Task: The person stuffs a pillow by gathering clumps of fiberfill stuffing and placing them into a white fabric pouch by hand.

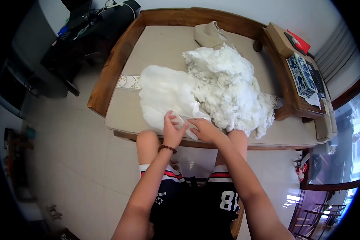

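A person sits at the front of a wooden daybed (116,69), both bare hands at the near edge of a white fabric cover (164,90), just above the gap between the knees. The cover lies left of centre on the beige seat cushion (161,42), rounded and smooth on top, its near side crumpled and loose. The left hand (173,130), below a brown bead bracelet (167,149), is fairly wide — thumb and fingers curved apart around a pale fold (181,121) of that edge. The right hand (204,130) rests opposite with its fingers reaching onto the same edge; whether they pinch it or only touch it, I cannot tell. Beside the cover, on its right and touching it, a big loose heap of fluffy white filling (230,88) spreads down to the front of the cushion near the right knee. Behind the heap lies a crumpled beige cloth (212,35), and a patterned strip (129,81) shows left of the cover. On the right, beyond the daybed's arm — a cardboard box (280,39) and a blue-and-white patterned box (301,76).
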`<state>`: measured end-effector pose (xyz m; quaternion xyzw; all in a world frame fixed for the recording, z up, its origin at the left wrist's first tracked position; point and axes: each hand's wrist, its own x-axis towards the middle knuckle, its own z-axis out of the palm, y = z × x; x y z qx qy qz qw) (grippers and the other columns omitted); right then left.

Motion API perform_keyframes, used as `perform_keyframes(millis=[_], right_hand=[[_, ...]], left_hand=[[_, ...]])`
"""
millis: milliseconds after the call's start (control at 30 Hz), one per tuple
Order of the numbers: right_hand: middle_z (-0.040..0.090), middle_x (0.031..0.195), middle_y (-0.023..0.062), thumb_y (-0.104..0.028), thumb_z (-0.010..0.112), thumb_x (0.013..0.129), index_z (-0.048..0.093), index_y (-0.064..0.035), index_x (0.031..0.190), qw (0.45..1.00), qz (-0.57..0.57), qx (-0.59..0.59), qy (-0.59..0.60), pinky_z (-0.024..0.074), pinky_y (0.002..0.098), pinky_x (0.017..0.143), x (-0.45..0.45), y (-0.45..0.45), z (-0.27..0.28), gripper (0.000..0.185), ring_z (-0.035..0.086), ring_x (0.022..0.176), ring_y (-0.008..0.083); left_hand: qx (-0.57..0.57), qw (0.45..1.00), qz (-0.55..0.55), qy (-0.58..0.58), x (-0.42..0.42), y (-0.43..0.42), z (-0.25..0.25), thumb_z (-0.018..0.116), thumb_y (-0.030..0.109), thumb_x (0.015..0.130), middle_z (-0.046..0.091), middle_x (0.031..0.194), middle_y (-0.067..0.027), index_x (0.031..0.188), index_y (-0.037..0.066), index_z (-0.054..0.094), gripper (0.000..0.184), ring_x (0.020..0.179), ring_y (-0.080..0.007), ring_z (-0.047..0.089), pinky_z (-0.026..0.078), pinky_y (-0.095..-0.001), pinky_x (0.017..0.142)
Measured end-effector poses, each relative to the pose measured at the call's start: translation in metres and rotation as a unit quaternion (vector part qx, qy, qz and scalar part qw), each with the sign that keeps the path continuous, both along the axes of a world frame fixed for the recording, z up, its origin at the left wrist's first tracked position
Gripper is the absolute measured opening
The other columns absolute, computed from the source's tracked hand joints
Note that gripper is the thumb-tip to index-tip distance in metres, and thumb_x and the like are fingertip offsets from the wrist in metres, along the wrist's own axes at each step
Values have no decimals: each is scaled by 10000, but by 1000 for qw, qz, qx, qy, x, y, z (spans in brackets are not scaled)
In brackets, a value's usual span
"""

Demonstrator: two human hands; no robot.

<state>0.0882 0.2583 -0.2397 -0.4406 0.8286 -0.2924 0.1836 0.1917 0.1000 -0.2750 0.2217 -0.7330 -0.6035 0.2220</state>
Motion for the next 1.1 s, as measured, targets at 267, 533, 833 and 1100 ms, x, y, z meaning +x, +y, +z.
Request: perform_keyframes(millis=[267, 533, 833, 1100], right_hand=[[589, 1412, 229, -208, 824, 830, 591, -84, 1417, 902, -331, -9, 276, 541, 471, 987, 15, 92, 45, 643, 618, 1208, 453], [537, 1413, 208, -223, 804, 840, 513, -161, 1458, 935, -295, 85, 177, 547, 515, 945, 4, 94, 9, 686, 633, 1136, 428], [676, 965, 224, -129, 734, 889, 692, -45, 1131, 906, -361, -184, 124, 529, 471, 809, -15, 94, -15, 260, 664, 887, 419], [649, 747, 143, -155, 710, 974, 703, -26, 1118, 846, -492, -188, 87, 494, 342, 630, -10, 109, 7, 194, 642, 654, 211]], left_hand=[[-332, 939, 83, -34, -21, 1, 16, 860, 188, 775, 480, 1395, -175, 1354, 152, 575, 647, 1176, -356, 527, 403, -502, 1063], [-308, 931, -80, -177, -39, 12, 14, 732, 189, 879, 738, 1017, -110, 1070, 122, 731, 202, 1114, -289, 663, 410, -465, 1024], [-186, 963, -187, -57, -44, -4, 37, 697, 280, 947, 622, 650, -153, 867, 1, 715, 291, 576, -267, 591, 456, -376, 576], [-143, 972, -185, 32, -55, 15, 18, 653, 291, 986, 580, 629, -157, 784, -27, 644, 377, 542, -222, 482, 439, -366, 577]])
